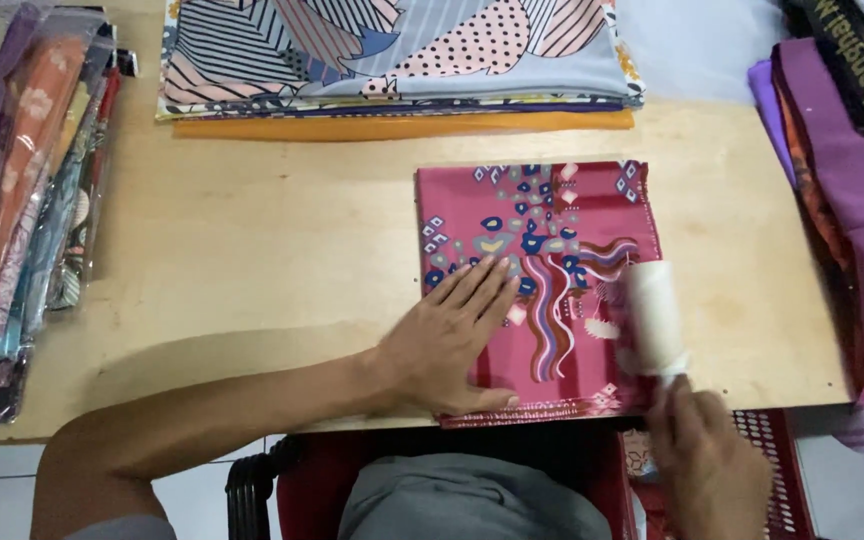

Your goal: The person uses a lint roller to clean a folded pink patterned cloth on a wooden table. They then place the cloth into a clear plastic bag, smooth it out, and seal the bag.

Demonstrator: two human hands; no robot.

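On plywood table [252,250], pink patterned folded scarf [542,270] lying at centre, pinned flat at 7 o'clock by left hand [452,340], fingers together, for white lint roller [655,318], at 4 o'clock, clamped in right hand [707,460].

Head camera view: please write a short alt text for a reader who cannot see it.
A person's left hand presses flat on a folded pink patterned cloth on a wooden table, while the right hand holds a white lint roller on the cloth. Stacks of folded fabrics lie at the far edge, wrapped ones on the left.
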